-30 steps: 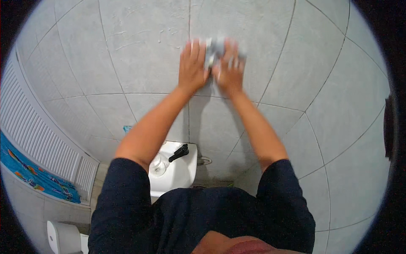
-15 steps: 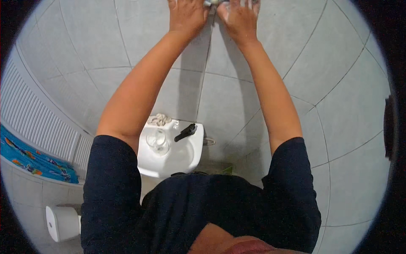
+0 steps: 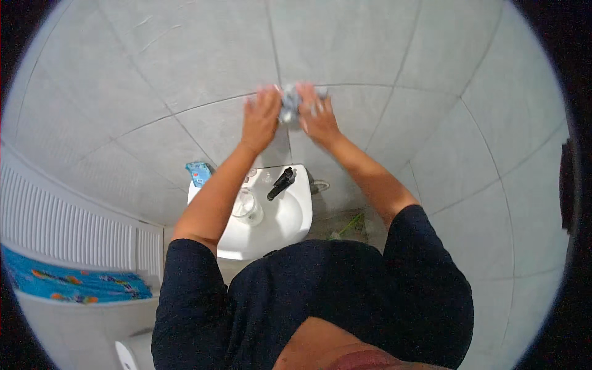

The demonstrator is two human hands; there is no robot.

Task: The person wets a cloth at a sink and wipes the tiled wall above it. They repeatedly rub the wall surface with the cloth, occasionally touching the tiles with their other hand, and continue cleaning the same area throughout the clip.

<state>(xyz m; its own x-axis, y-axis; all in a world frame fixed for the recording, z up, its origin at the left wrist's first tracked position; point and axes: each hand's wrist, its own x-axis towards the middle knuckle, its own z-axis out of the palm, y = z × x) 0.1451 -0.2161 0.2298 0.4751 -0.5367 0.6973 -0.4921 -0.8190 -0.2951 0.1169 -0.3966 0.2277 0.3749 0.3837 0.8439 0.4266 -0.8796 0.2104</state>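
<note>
A crumpled grey-and-white cloth (image 3: 289,103) is against the grey tiled wall (image 3: 336,46), between my two hands. My right hand (image 3: 317,118) is on the cloth's right part, and grey material shows between its fingers. My left hand (image 3: 261,120) is at the cloth's left edge, fingers stretched up along the tiles; its fingertips are smeared by motion. Below my hands is a white washbasin (image 3: 295,231) with a black tap (image 3: 282,183). In the basin stands a clear container (image 3: 247,209), partly behind my left forearm.
A blue packet (image 3: 198,173) stands at the basin's back left corner. White louvred panels (image 3: 68,209) and a blue patterned cloth (image 3: 77,280) are at the left. A white hose (image 3: 320,185) comes out beside the basin. Part of a white fixture (image 3: 126,356) shows lower left.
Both hands and the cloth have come down the wall, lower and nearer to the basin. My elbows are bent more. The view has shifted, bringing the blue packet into sight.
</note>
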